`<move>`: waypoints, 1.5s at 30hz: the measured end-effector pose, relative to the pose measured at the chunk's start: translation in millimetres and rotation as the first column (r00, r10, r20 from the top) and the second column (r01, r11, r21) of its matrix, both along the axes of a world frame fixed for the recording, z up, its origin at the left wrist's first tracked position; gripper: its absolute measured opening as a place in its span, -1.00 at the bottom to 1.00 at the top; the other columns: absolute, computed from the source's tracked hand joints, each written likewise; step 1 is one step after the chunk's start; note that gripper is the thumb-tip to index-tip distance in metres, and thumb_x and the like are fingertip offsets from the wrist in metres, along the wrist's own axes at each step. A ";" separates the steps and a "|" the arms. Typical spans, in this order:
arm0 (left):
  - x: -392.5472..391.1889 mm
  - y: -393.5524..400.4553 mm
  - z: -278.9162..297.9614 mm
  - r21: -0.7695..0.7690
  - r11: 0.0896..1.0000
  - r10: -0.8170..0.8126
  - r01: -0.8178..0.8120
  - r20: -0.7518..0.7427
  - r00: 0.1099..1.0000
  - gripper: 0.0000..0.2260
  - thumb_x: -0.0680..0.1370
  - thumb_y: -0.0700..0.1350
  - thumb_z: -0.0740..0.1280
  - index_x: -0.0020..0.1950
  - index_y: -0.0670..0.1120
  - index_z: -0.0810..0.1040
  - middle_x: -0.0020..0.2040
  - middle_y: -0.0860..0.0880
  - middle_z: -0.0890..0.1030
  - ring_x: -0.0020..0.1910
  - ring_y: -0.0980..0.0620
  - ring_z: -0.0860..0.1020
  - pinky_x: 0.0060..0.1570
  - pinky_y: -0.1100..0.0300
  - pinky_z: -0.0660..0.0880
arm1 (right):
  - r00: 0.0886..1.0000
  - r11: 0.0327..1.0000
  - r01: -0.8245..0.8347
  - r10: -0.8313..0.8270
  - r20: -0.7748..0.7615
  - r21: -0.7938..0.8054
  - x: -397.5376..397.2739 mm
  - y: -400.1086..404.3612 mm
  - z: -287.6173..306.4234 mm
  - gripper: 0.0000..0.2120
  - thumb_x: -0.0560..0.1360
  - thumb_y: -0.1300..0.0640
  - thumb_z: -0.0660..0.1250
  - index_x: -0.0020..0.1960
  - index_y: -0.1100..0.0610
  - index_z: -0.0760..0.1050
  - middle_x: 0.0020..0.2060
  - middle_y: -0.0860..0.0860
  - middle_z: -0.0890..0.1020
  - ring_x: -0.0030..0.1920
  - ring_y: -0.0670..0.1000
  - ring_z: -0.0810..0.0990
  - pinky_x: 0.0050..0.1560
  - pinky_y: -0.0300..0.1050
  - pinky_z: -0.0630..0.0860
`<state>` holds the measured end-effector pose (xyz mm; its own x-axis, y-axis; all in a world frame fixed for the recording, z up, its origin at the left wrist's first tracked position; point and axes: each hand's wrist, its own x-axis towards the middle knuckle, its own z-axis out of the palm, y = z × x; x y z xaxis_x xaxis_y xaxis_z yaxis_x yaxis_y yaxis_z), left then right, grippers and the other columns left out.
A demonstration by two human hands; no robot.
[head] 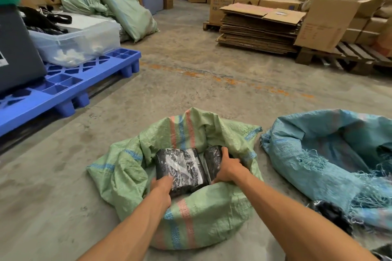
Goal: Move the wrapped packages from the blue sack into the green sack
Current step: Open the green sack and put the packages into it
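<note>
The green sack lies open on the concrete floor in front of me. Inside it sit two dark wrapped packages. My left hand grips the near edge of the larger package. A second package stands on edge just right of it, and my right hand holds it with fingers curled over its right side. The blue sack lies open to the right, its frayed rim facing me. Another dark package shows by the blue sack's near edge.
A blue plastic pallet with a clear tub and a dark bin stands at the left. Filled green sacks lean behind it. Flattened cardboard and boxes on wooden pallets stand at the far right.
</note>
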<state>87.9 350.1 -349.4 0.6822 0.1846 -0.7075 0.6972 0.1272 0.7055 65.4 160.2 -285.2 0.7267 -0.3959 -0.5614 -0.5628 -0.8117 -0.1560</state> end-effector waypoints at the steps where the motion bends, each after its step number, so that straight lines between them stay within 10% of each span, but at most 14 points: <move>1: 0.8 -0.1 0.1 0.008 0.999 -0.033 0.033 0.017 0.999 -0.63 0.58 -0.27 0.30 0.39 -0.15 0.39 0.07 -0.14 0.51 0.05 -0.14 0.45 0.06 -0.01 0.41 | 1.000 0.999 -0.008 0.008 -0.014 -0.033 0.1 -1.9 -1.6 0.36 0.21 -0.22 0.60 0.51 -0.16 -0.46 0.42 0.34 0.27 0.30 0.33 0.44 0.28 0.28 0.43; 6: 1.2 -0.8 1.8 0.000 0.990 -0.143 0.143 0.024 0.989 -0.60 0.64 -0.24 0.24 0.47 -0.10 0.31 0.16 -0.12 0.45 0.08 -0.12 0.42 0.14 -0.01 0.39 | 0.988 0.939 -0.148 0.131 -0.076 -0.311 -2.8 1.1 -4.9 0.23 0.32 -0.42 0.39 0.54 -0.05 -0.45 0.47 0.33 0.25 0.26 0.18 0.52 0.11 0.04 0.53; 11: 1.6 1.3 0.3 0.044 0.974 -0.225 0.223 0.026 0.974 -0.60 0.66 -0.19 0.20 0.51 -0.09 0.26 0.39 -0.14 0.41 0.20 -0.11 0.39 0.29 -0.03 0.32 | 0.982 0.910 -0.177 0.186 -0.012 -0.376 -11.0 -3.2 16.4 -0.12 0.22 -0.44 0.44 0.29 0.17 0.47 0.01 -0.06 0.62 0.07 -0.03 0.63 -0.15 -0.18 0.42; 20: 6.5 1.5 -9.0 0.301 0.788 -0.542 0.537 -0.077 0.837 -0.35 0.60 0.15 0.17 0.60 0.14 -0.08 0.61 -0.13 0.05 0.57 -0.20 0.02 0.53 -0.16 0.00 | 0.976 0.884 -0.142 0.200 0.085 -0.445 -23.3 -8.5 6.0 -0.03 0.22 -0.53 0.33 0.33 0.18 0.32 -0.09 -0.03 0.58 -0.15 -0.01 0.56 -0.24 -0.14 0.36; 24: -7.0 -2.5 9.9 0.423 0.678 -0.584 0.602 -0.189 0.790 -0.32 0.64 0.08 0.21 0.60 0.14 -0.19 0.57 -0.21 -0.31 0.57 -0.29 -0.12 0.51 -0.12 -0.09 | 0.985 0.920 -0.099 0.145 0.094 -0.379 -26.8 -13.3 -3.2 -0.02 0.32 -0.48 0.30 0.49 0.13 0.17 0.09 0.03 0.61 0.07 0.04 0.61 -0.15 -0.10 0.40; 27: -15.4 -11.3 16.6 0.535 0.605 -0.588 0.590 -0.199 0.784 -0.27 0.62 -0.04 0.25 0.61 0.06 -0.18 0.58 -0.17 -0.22 0.51 -0.31 0.05 0.48 -0.08 0.08 | 0.981 0.945 -0.055 0.112 0.160 -0.323 -33.9 -20.8 -4.0 0.00 0.31 -0.47 0.32 0.53 0.08 0.12 0.25 0.10 0.52 0.19 0.12 0.57 0.04 -0.01 0.49; 30: -20.8 -21.5 31.1 0.565 0.577 -0.612 0.590 -0.179 0.770 -0.26 0.60 -0.05 0.26 0.61 -0.06 -0.16 0.59 -0.15 -0.13 0.50 -0.29 0.05 0.45 -0.09 0.13 | 0.909 0.906 -0.106 0.256 0.330 -0.411 -46.6 -22.1 -3.7 -0.28 0.37 -0.34 0.39 0.32 0.12 0.39 0.20 0.07 0.48 0.12 0.12 0.55 -0.03 0.03 0.53; 34: -29.2 -37.2 54.7 0.678 0.529 -0.689 0.510 -0.008 0.725 -0.34 0.55 -0.09 0.31 0.58 0.03 0.07 0.57 -0.14 -0.07 0.48 -0.26 0.03 0.42 -0.19 0.14 | 0.579 0.873 -0.127 0.451 0.679 -0.471 -61.9 -29.9 9.7 -0.81 0.60 0.04 0.22 0.16 0.03 0.51 -0.06 -0.04 0.59 -0.10 -0.01 0.47 -0.24 -0.11 0.47; 38: -40.5 -67.3 83.9 0.804 0.504 -0.818 0.314 0.330 0.471 -0.74 0.55 -0.04 0.34 0.24 0.04 0.52 0.27 -0.04 0.38 0.34 -0.08 0.26 0.33 -0.06 0.29 | 0.416 0.965 0.047 0.218 0.883 -0.260 -82.6 -68.8 30.0 -0.81 0.52 0.24 0.23 0.08 0.04 0.51 -0.20 -0.07 0.58 -0.18 0.01 0.48 -0.11 -0.04 0.39; 45: -94.1 -154.7 122.1 0.808 0.416 -0.797 0.418 0.545 -0.260 -0.87 0.45 -0.01 0.39 -0.05 -0.01 0.57 -0.12 0.03 0.52 -0.07 0.07 0.48 0.05 0.09 0.46 | 0.512 0.989 0.122 -0.136 0.848 0.086 -153.7 -161.1 51.0 -0.80 0.51 0.25 0.28 0.10 0.04 0.48 -0.31 0.02 0.54 -0.33 0.07 0.49 -0.18 0.02 0.48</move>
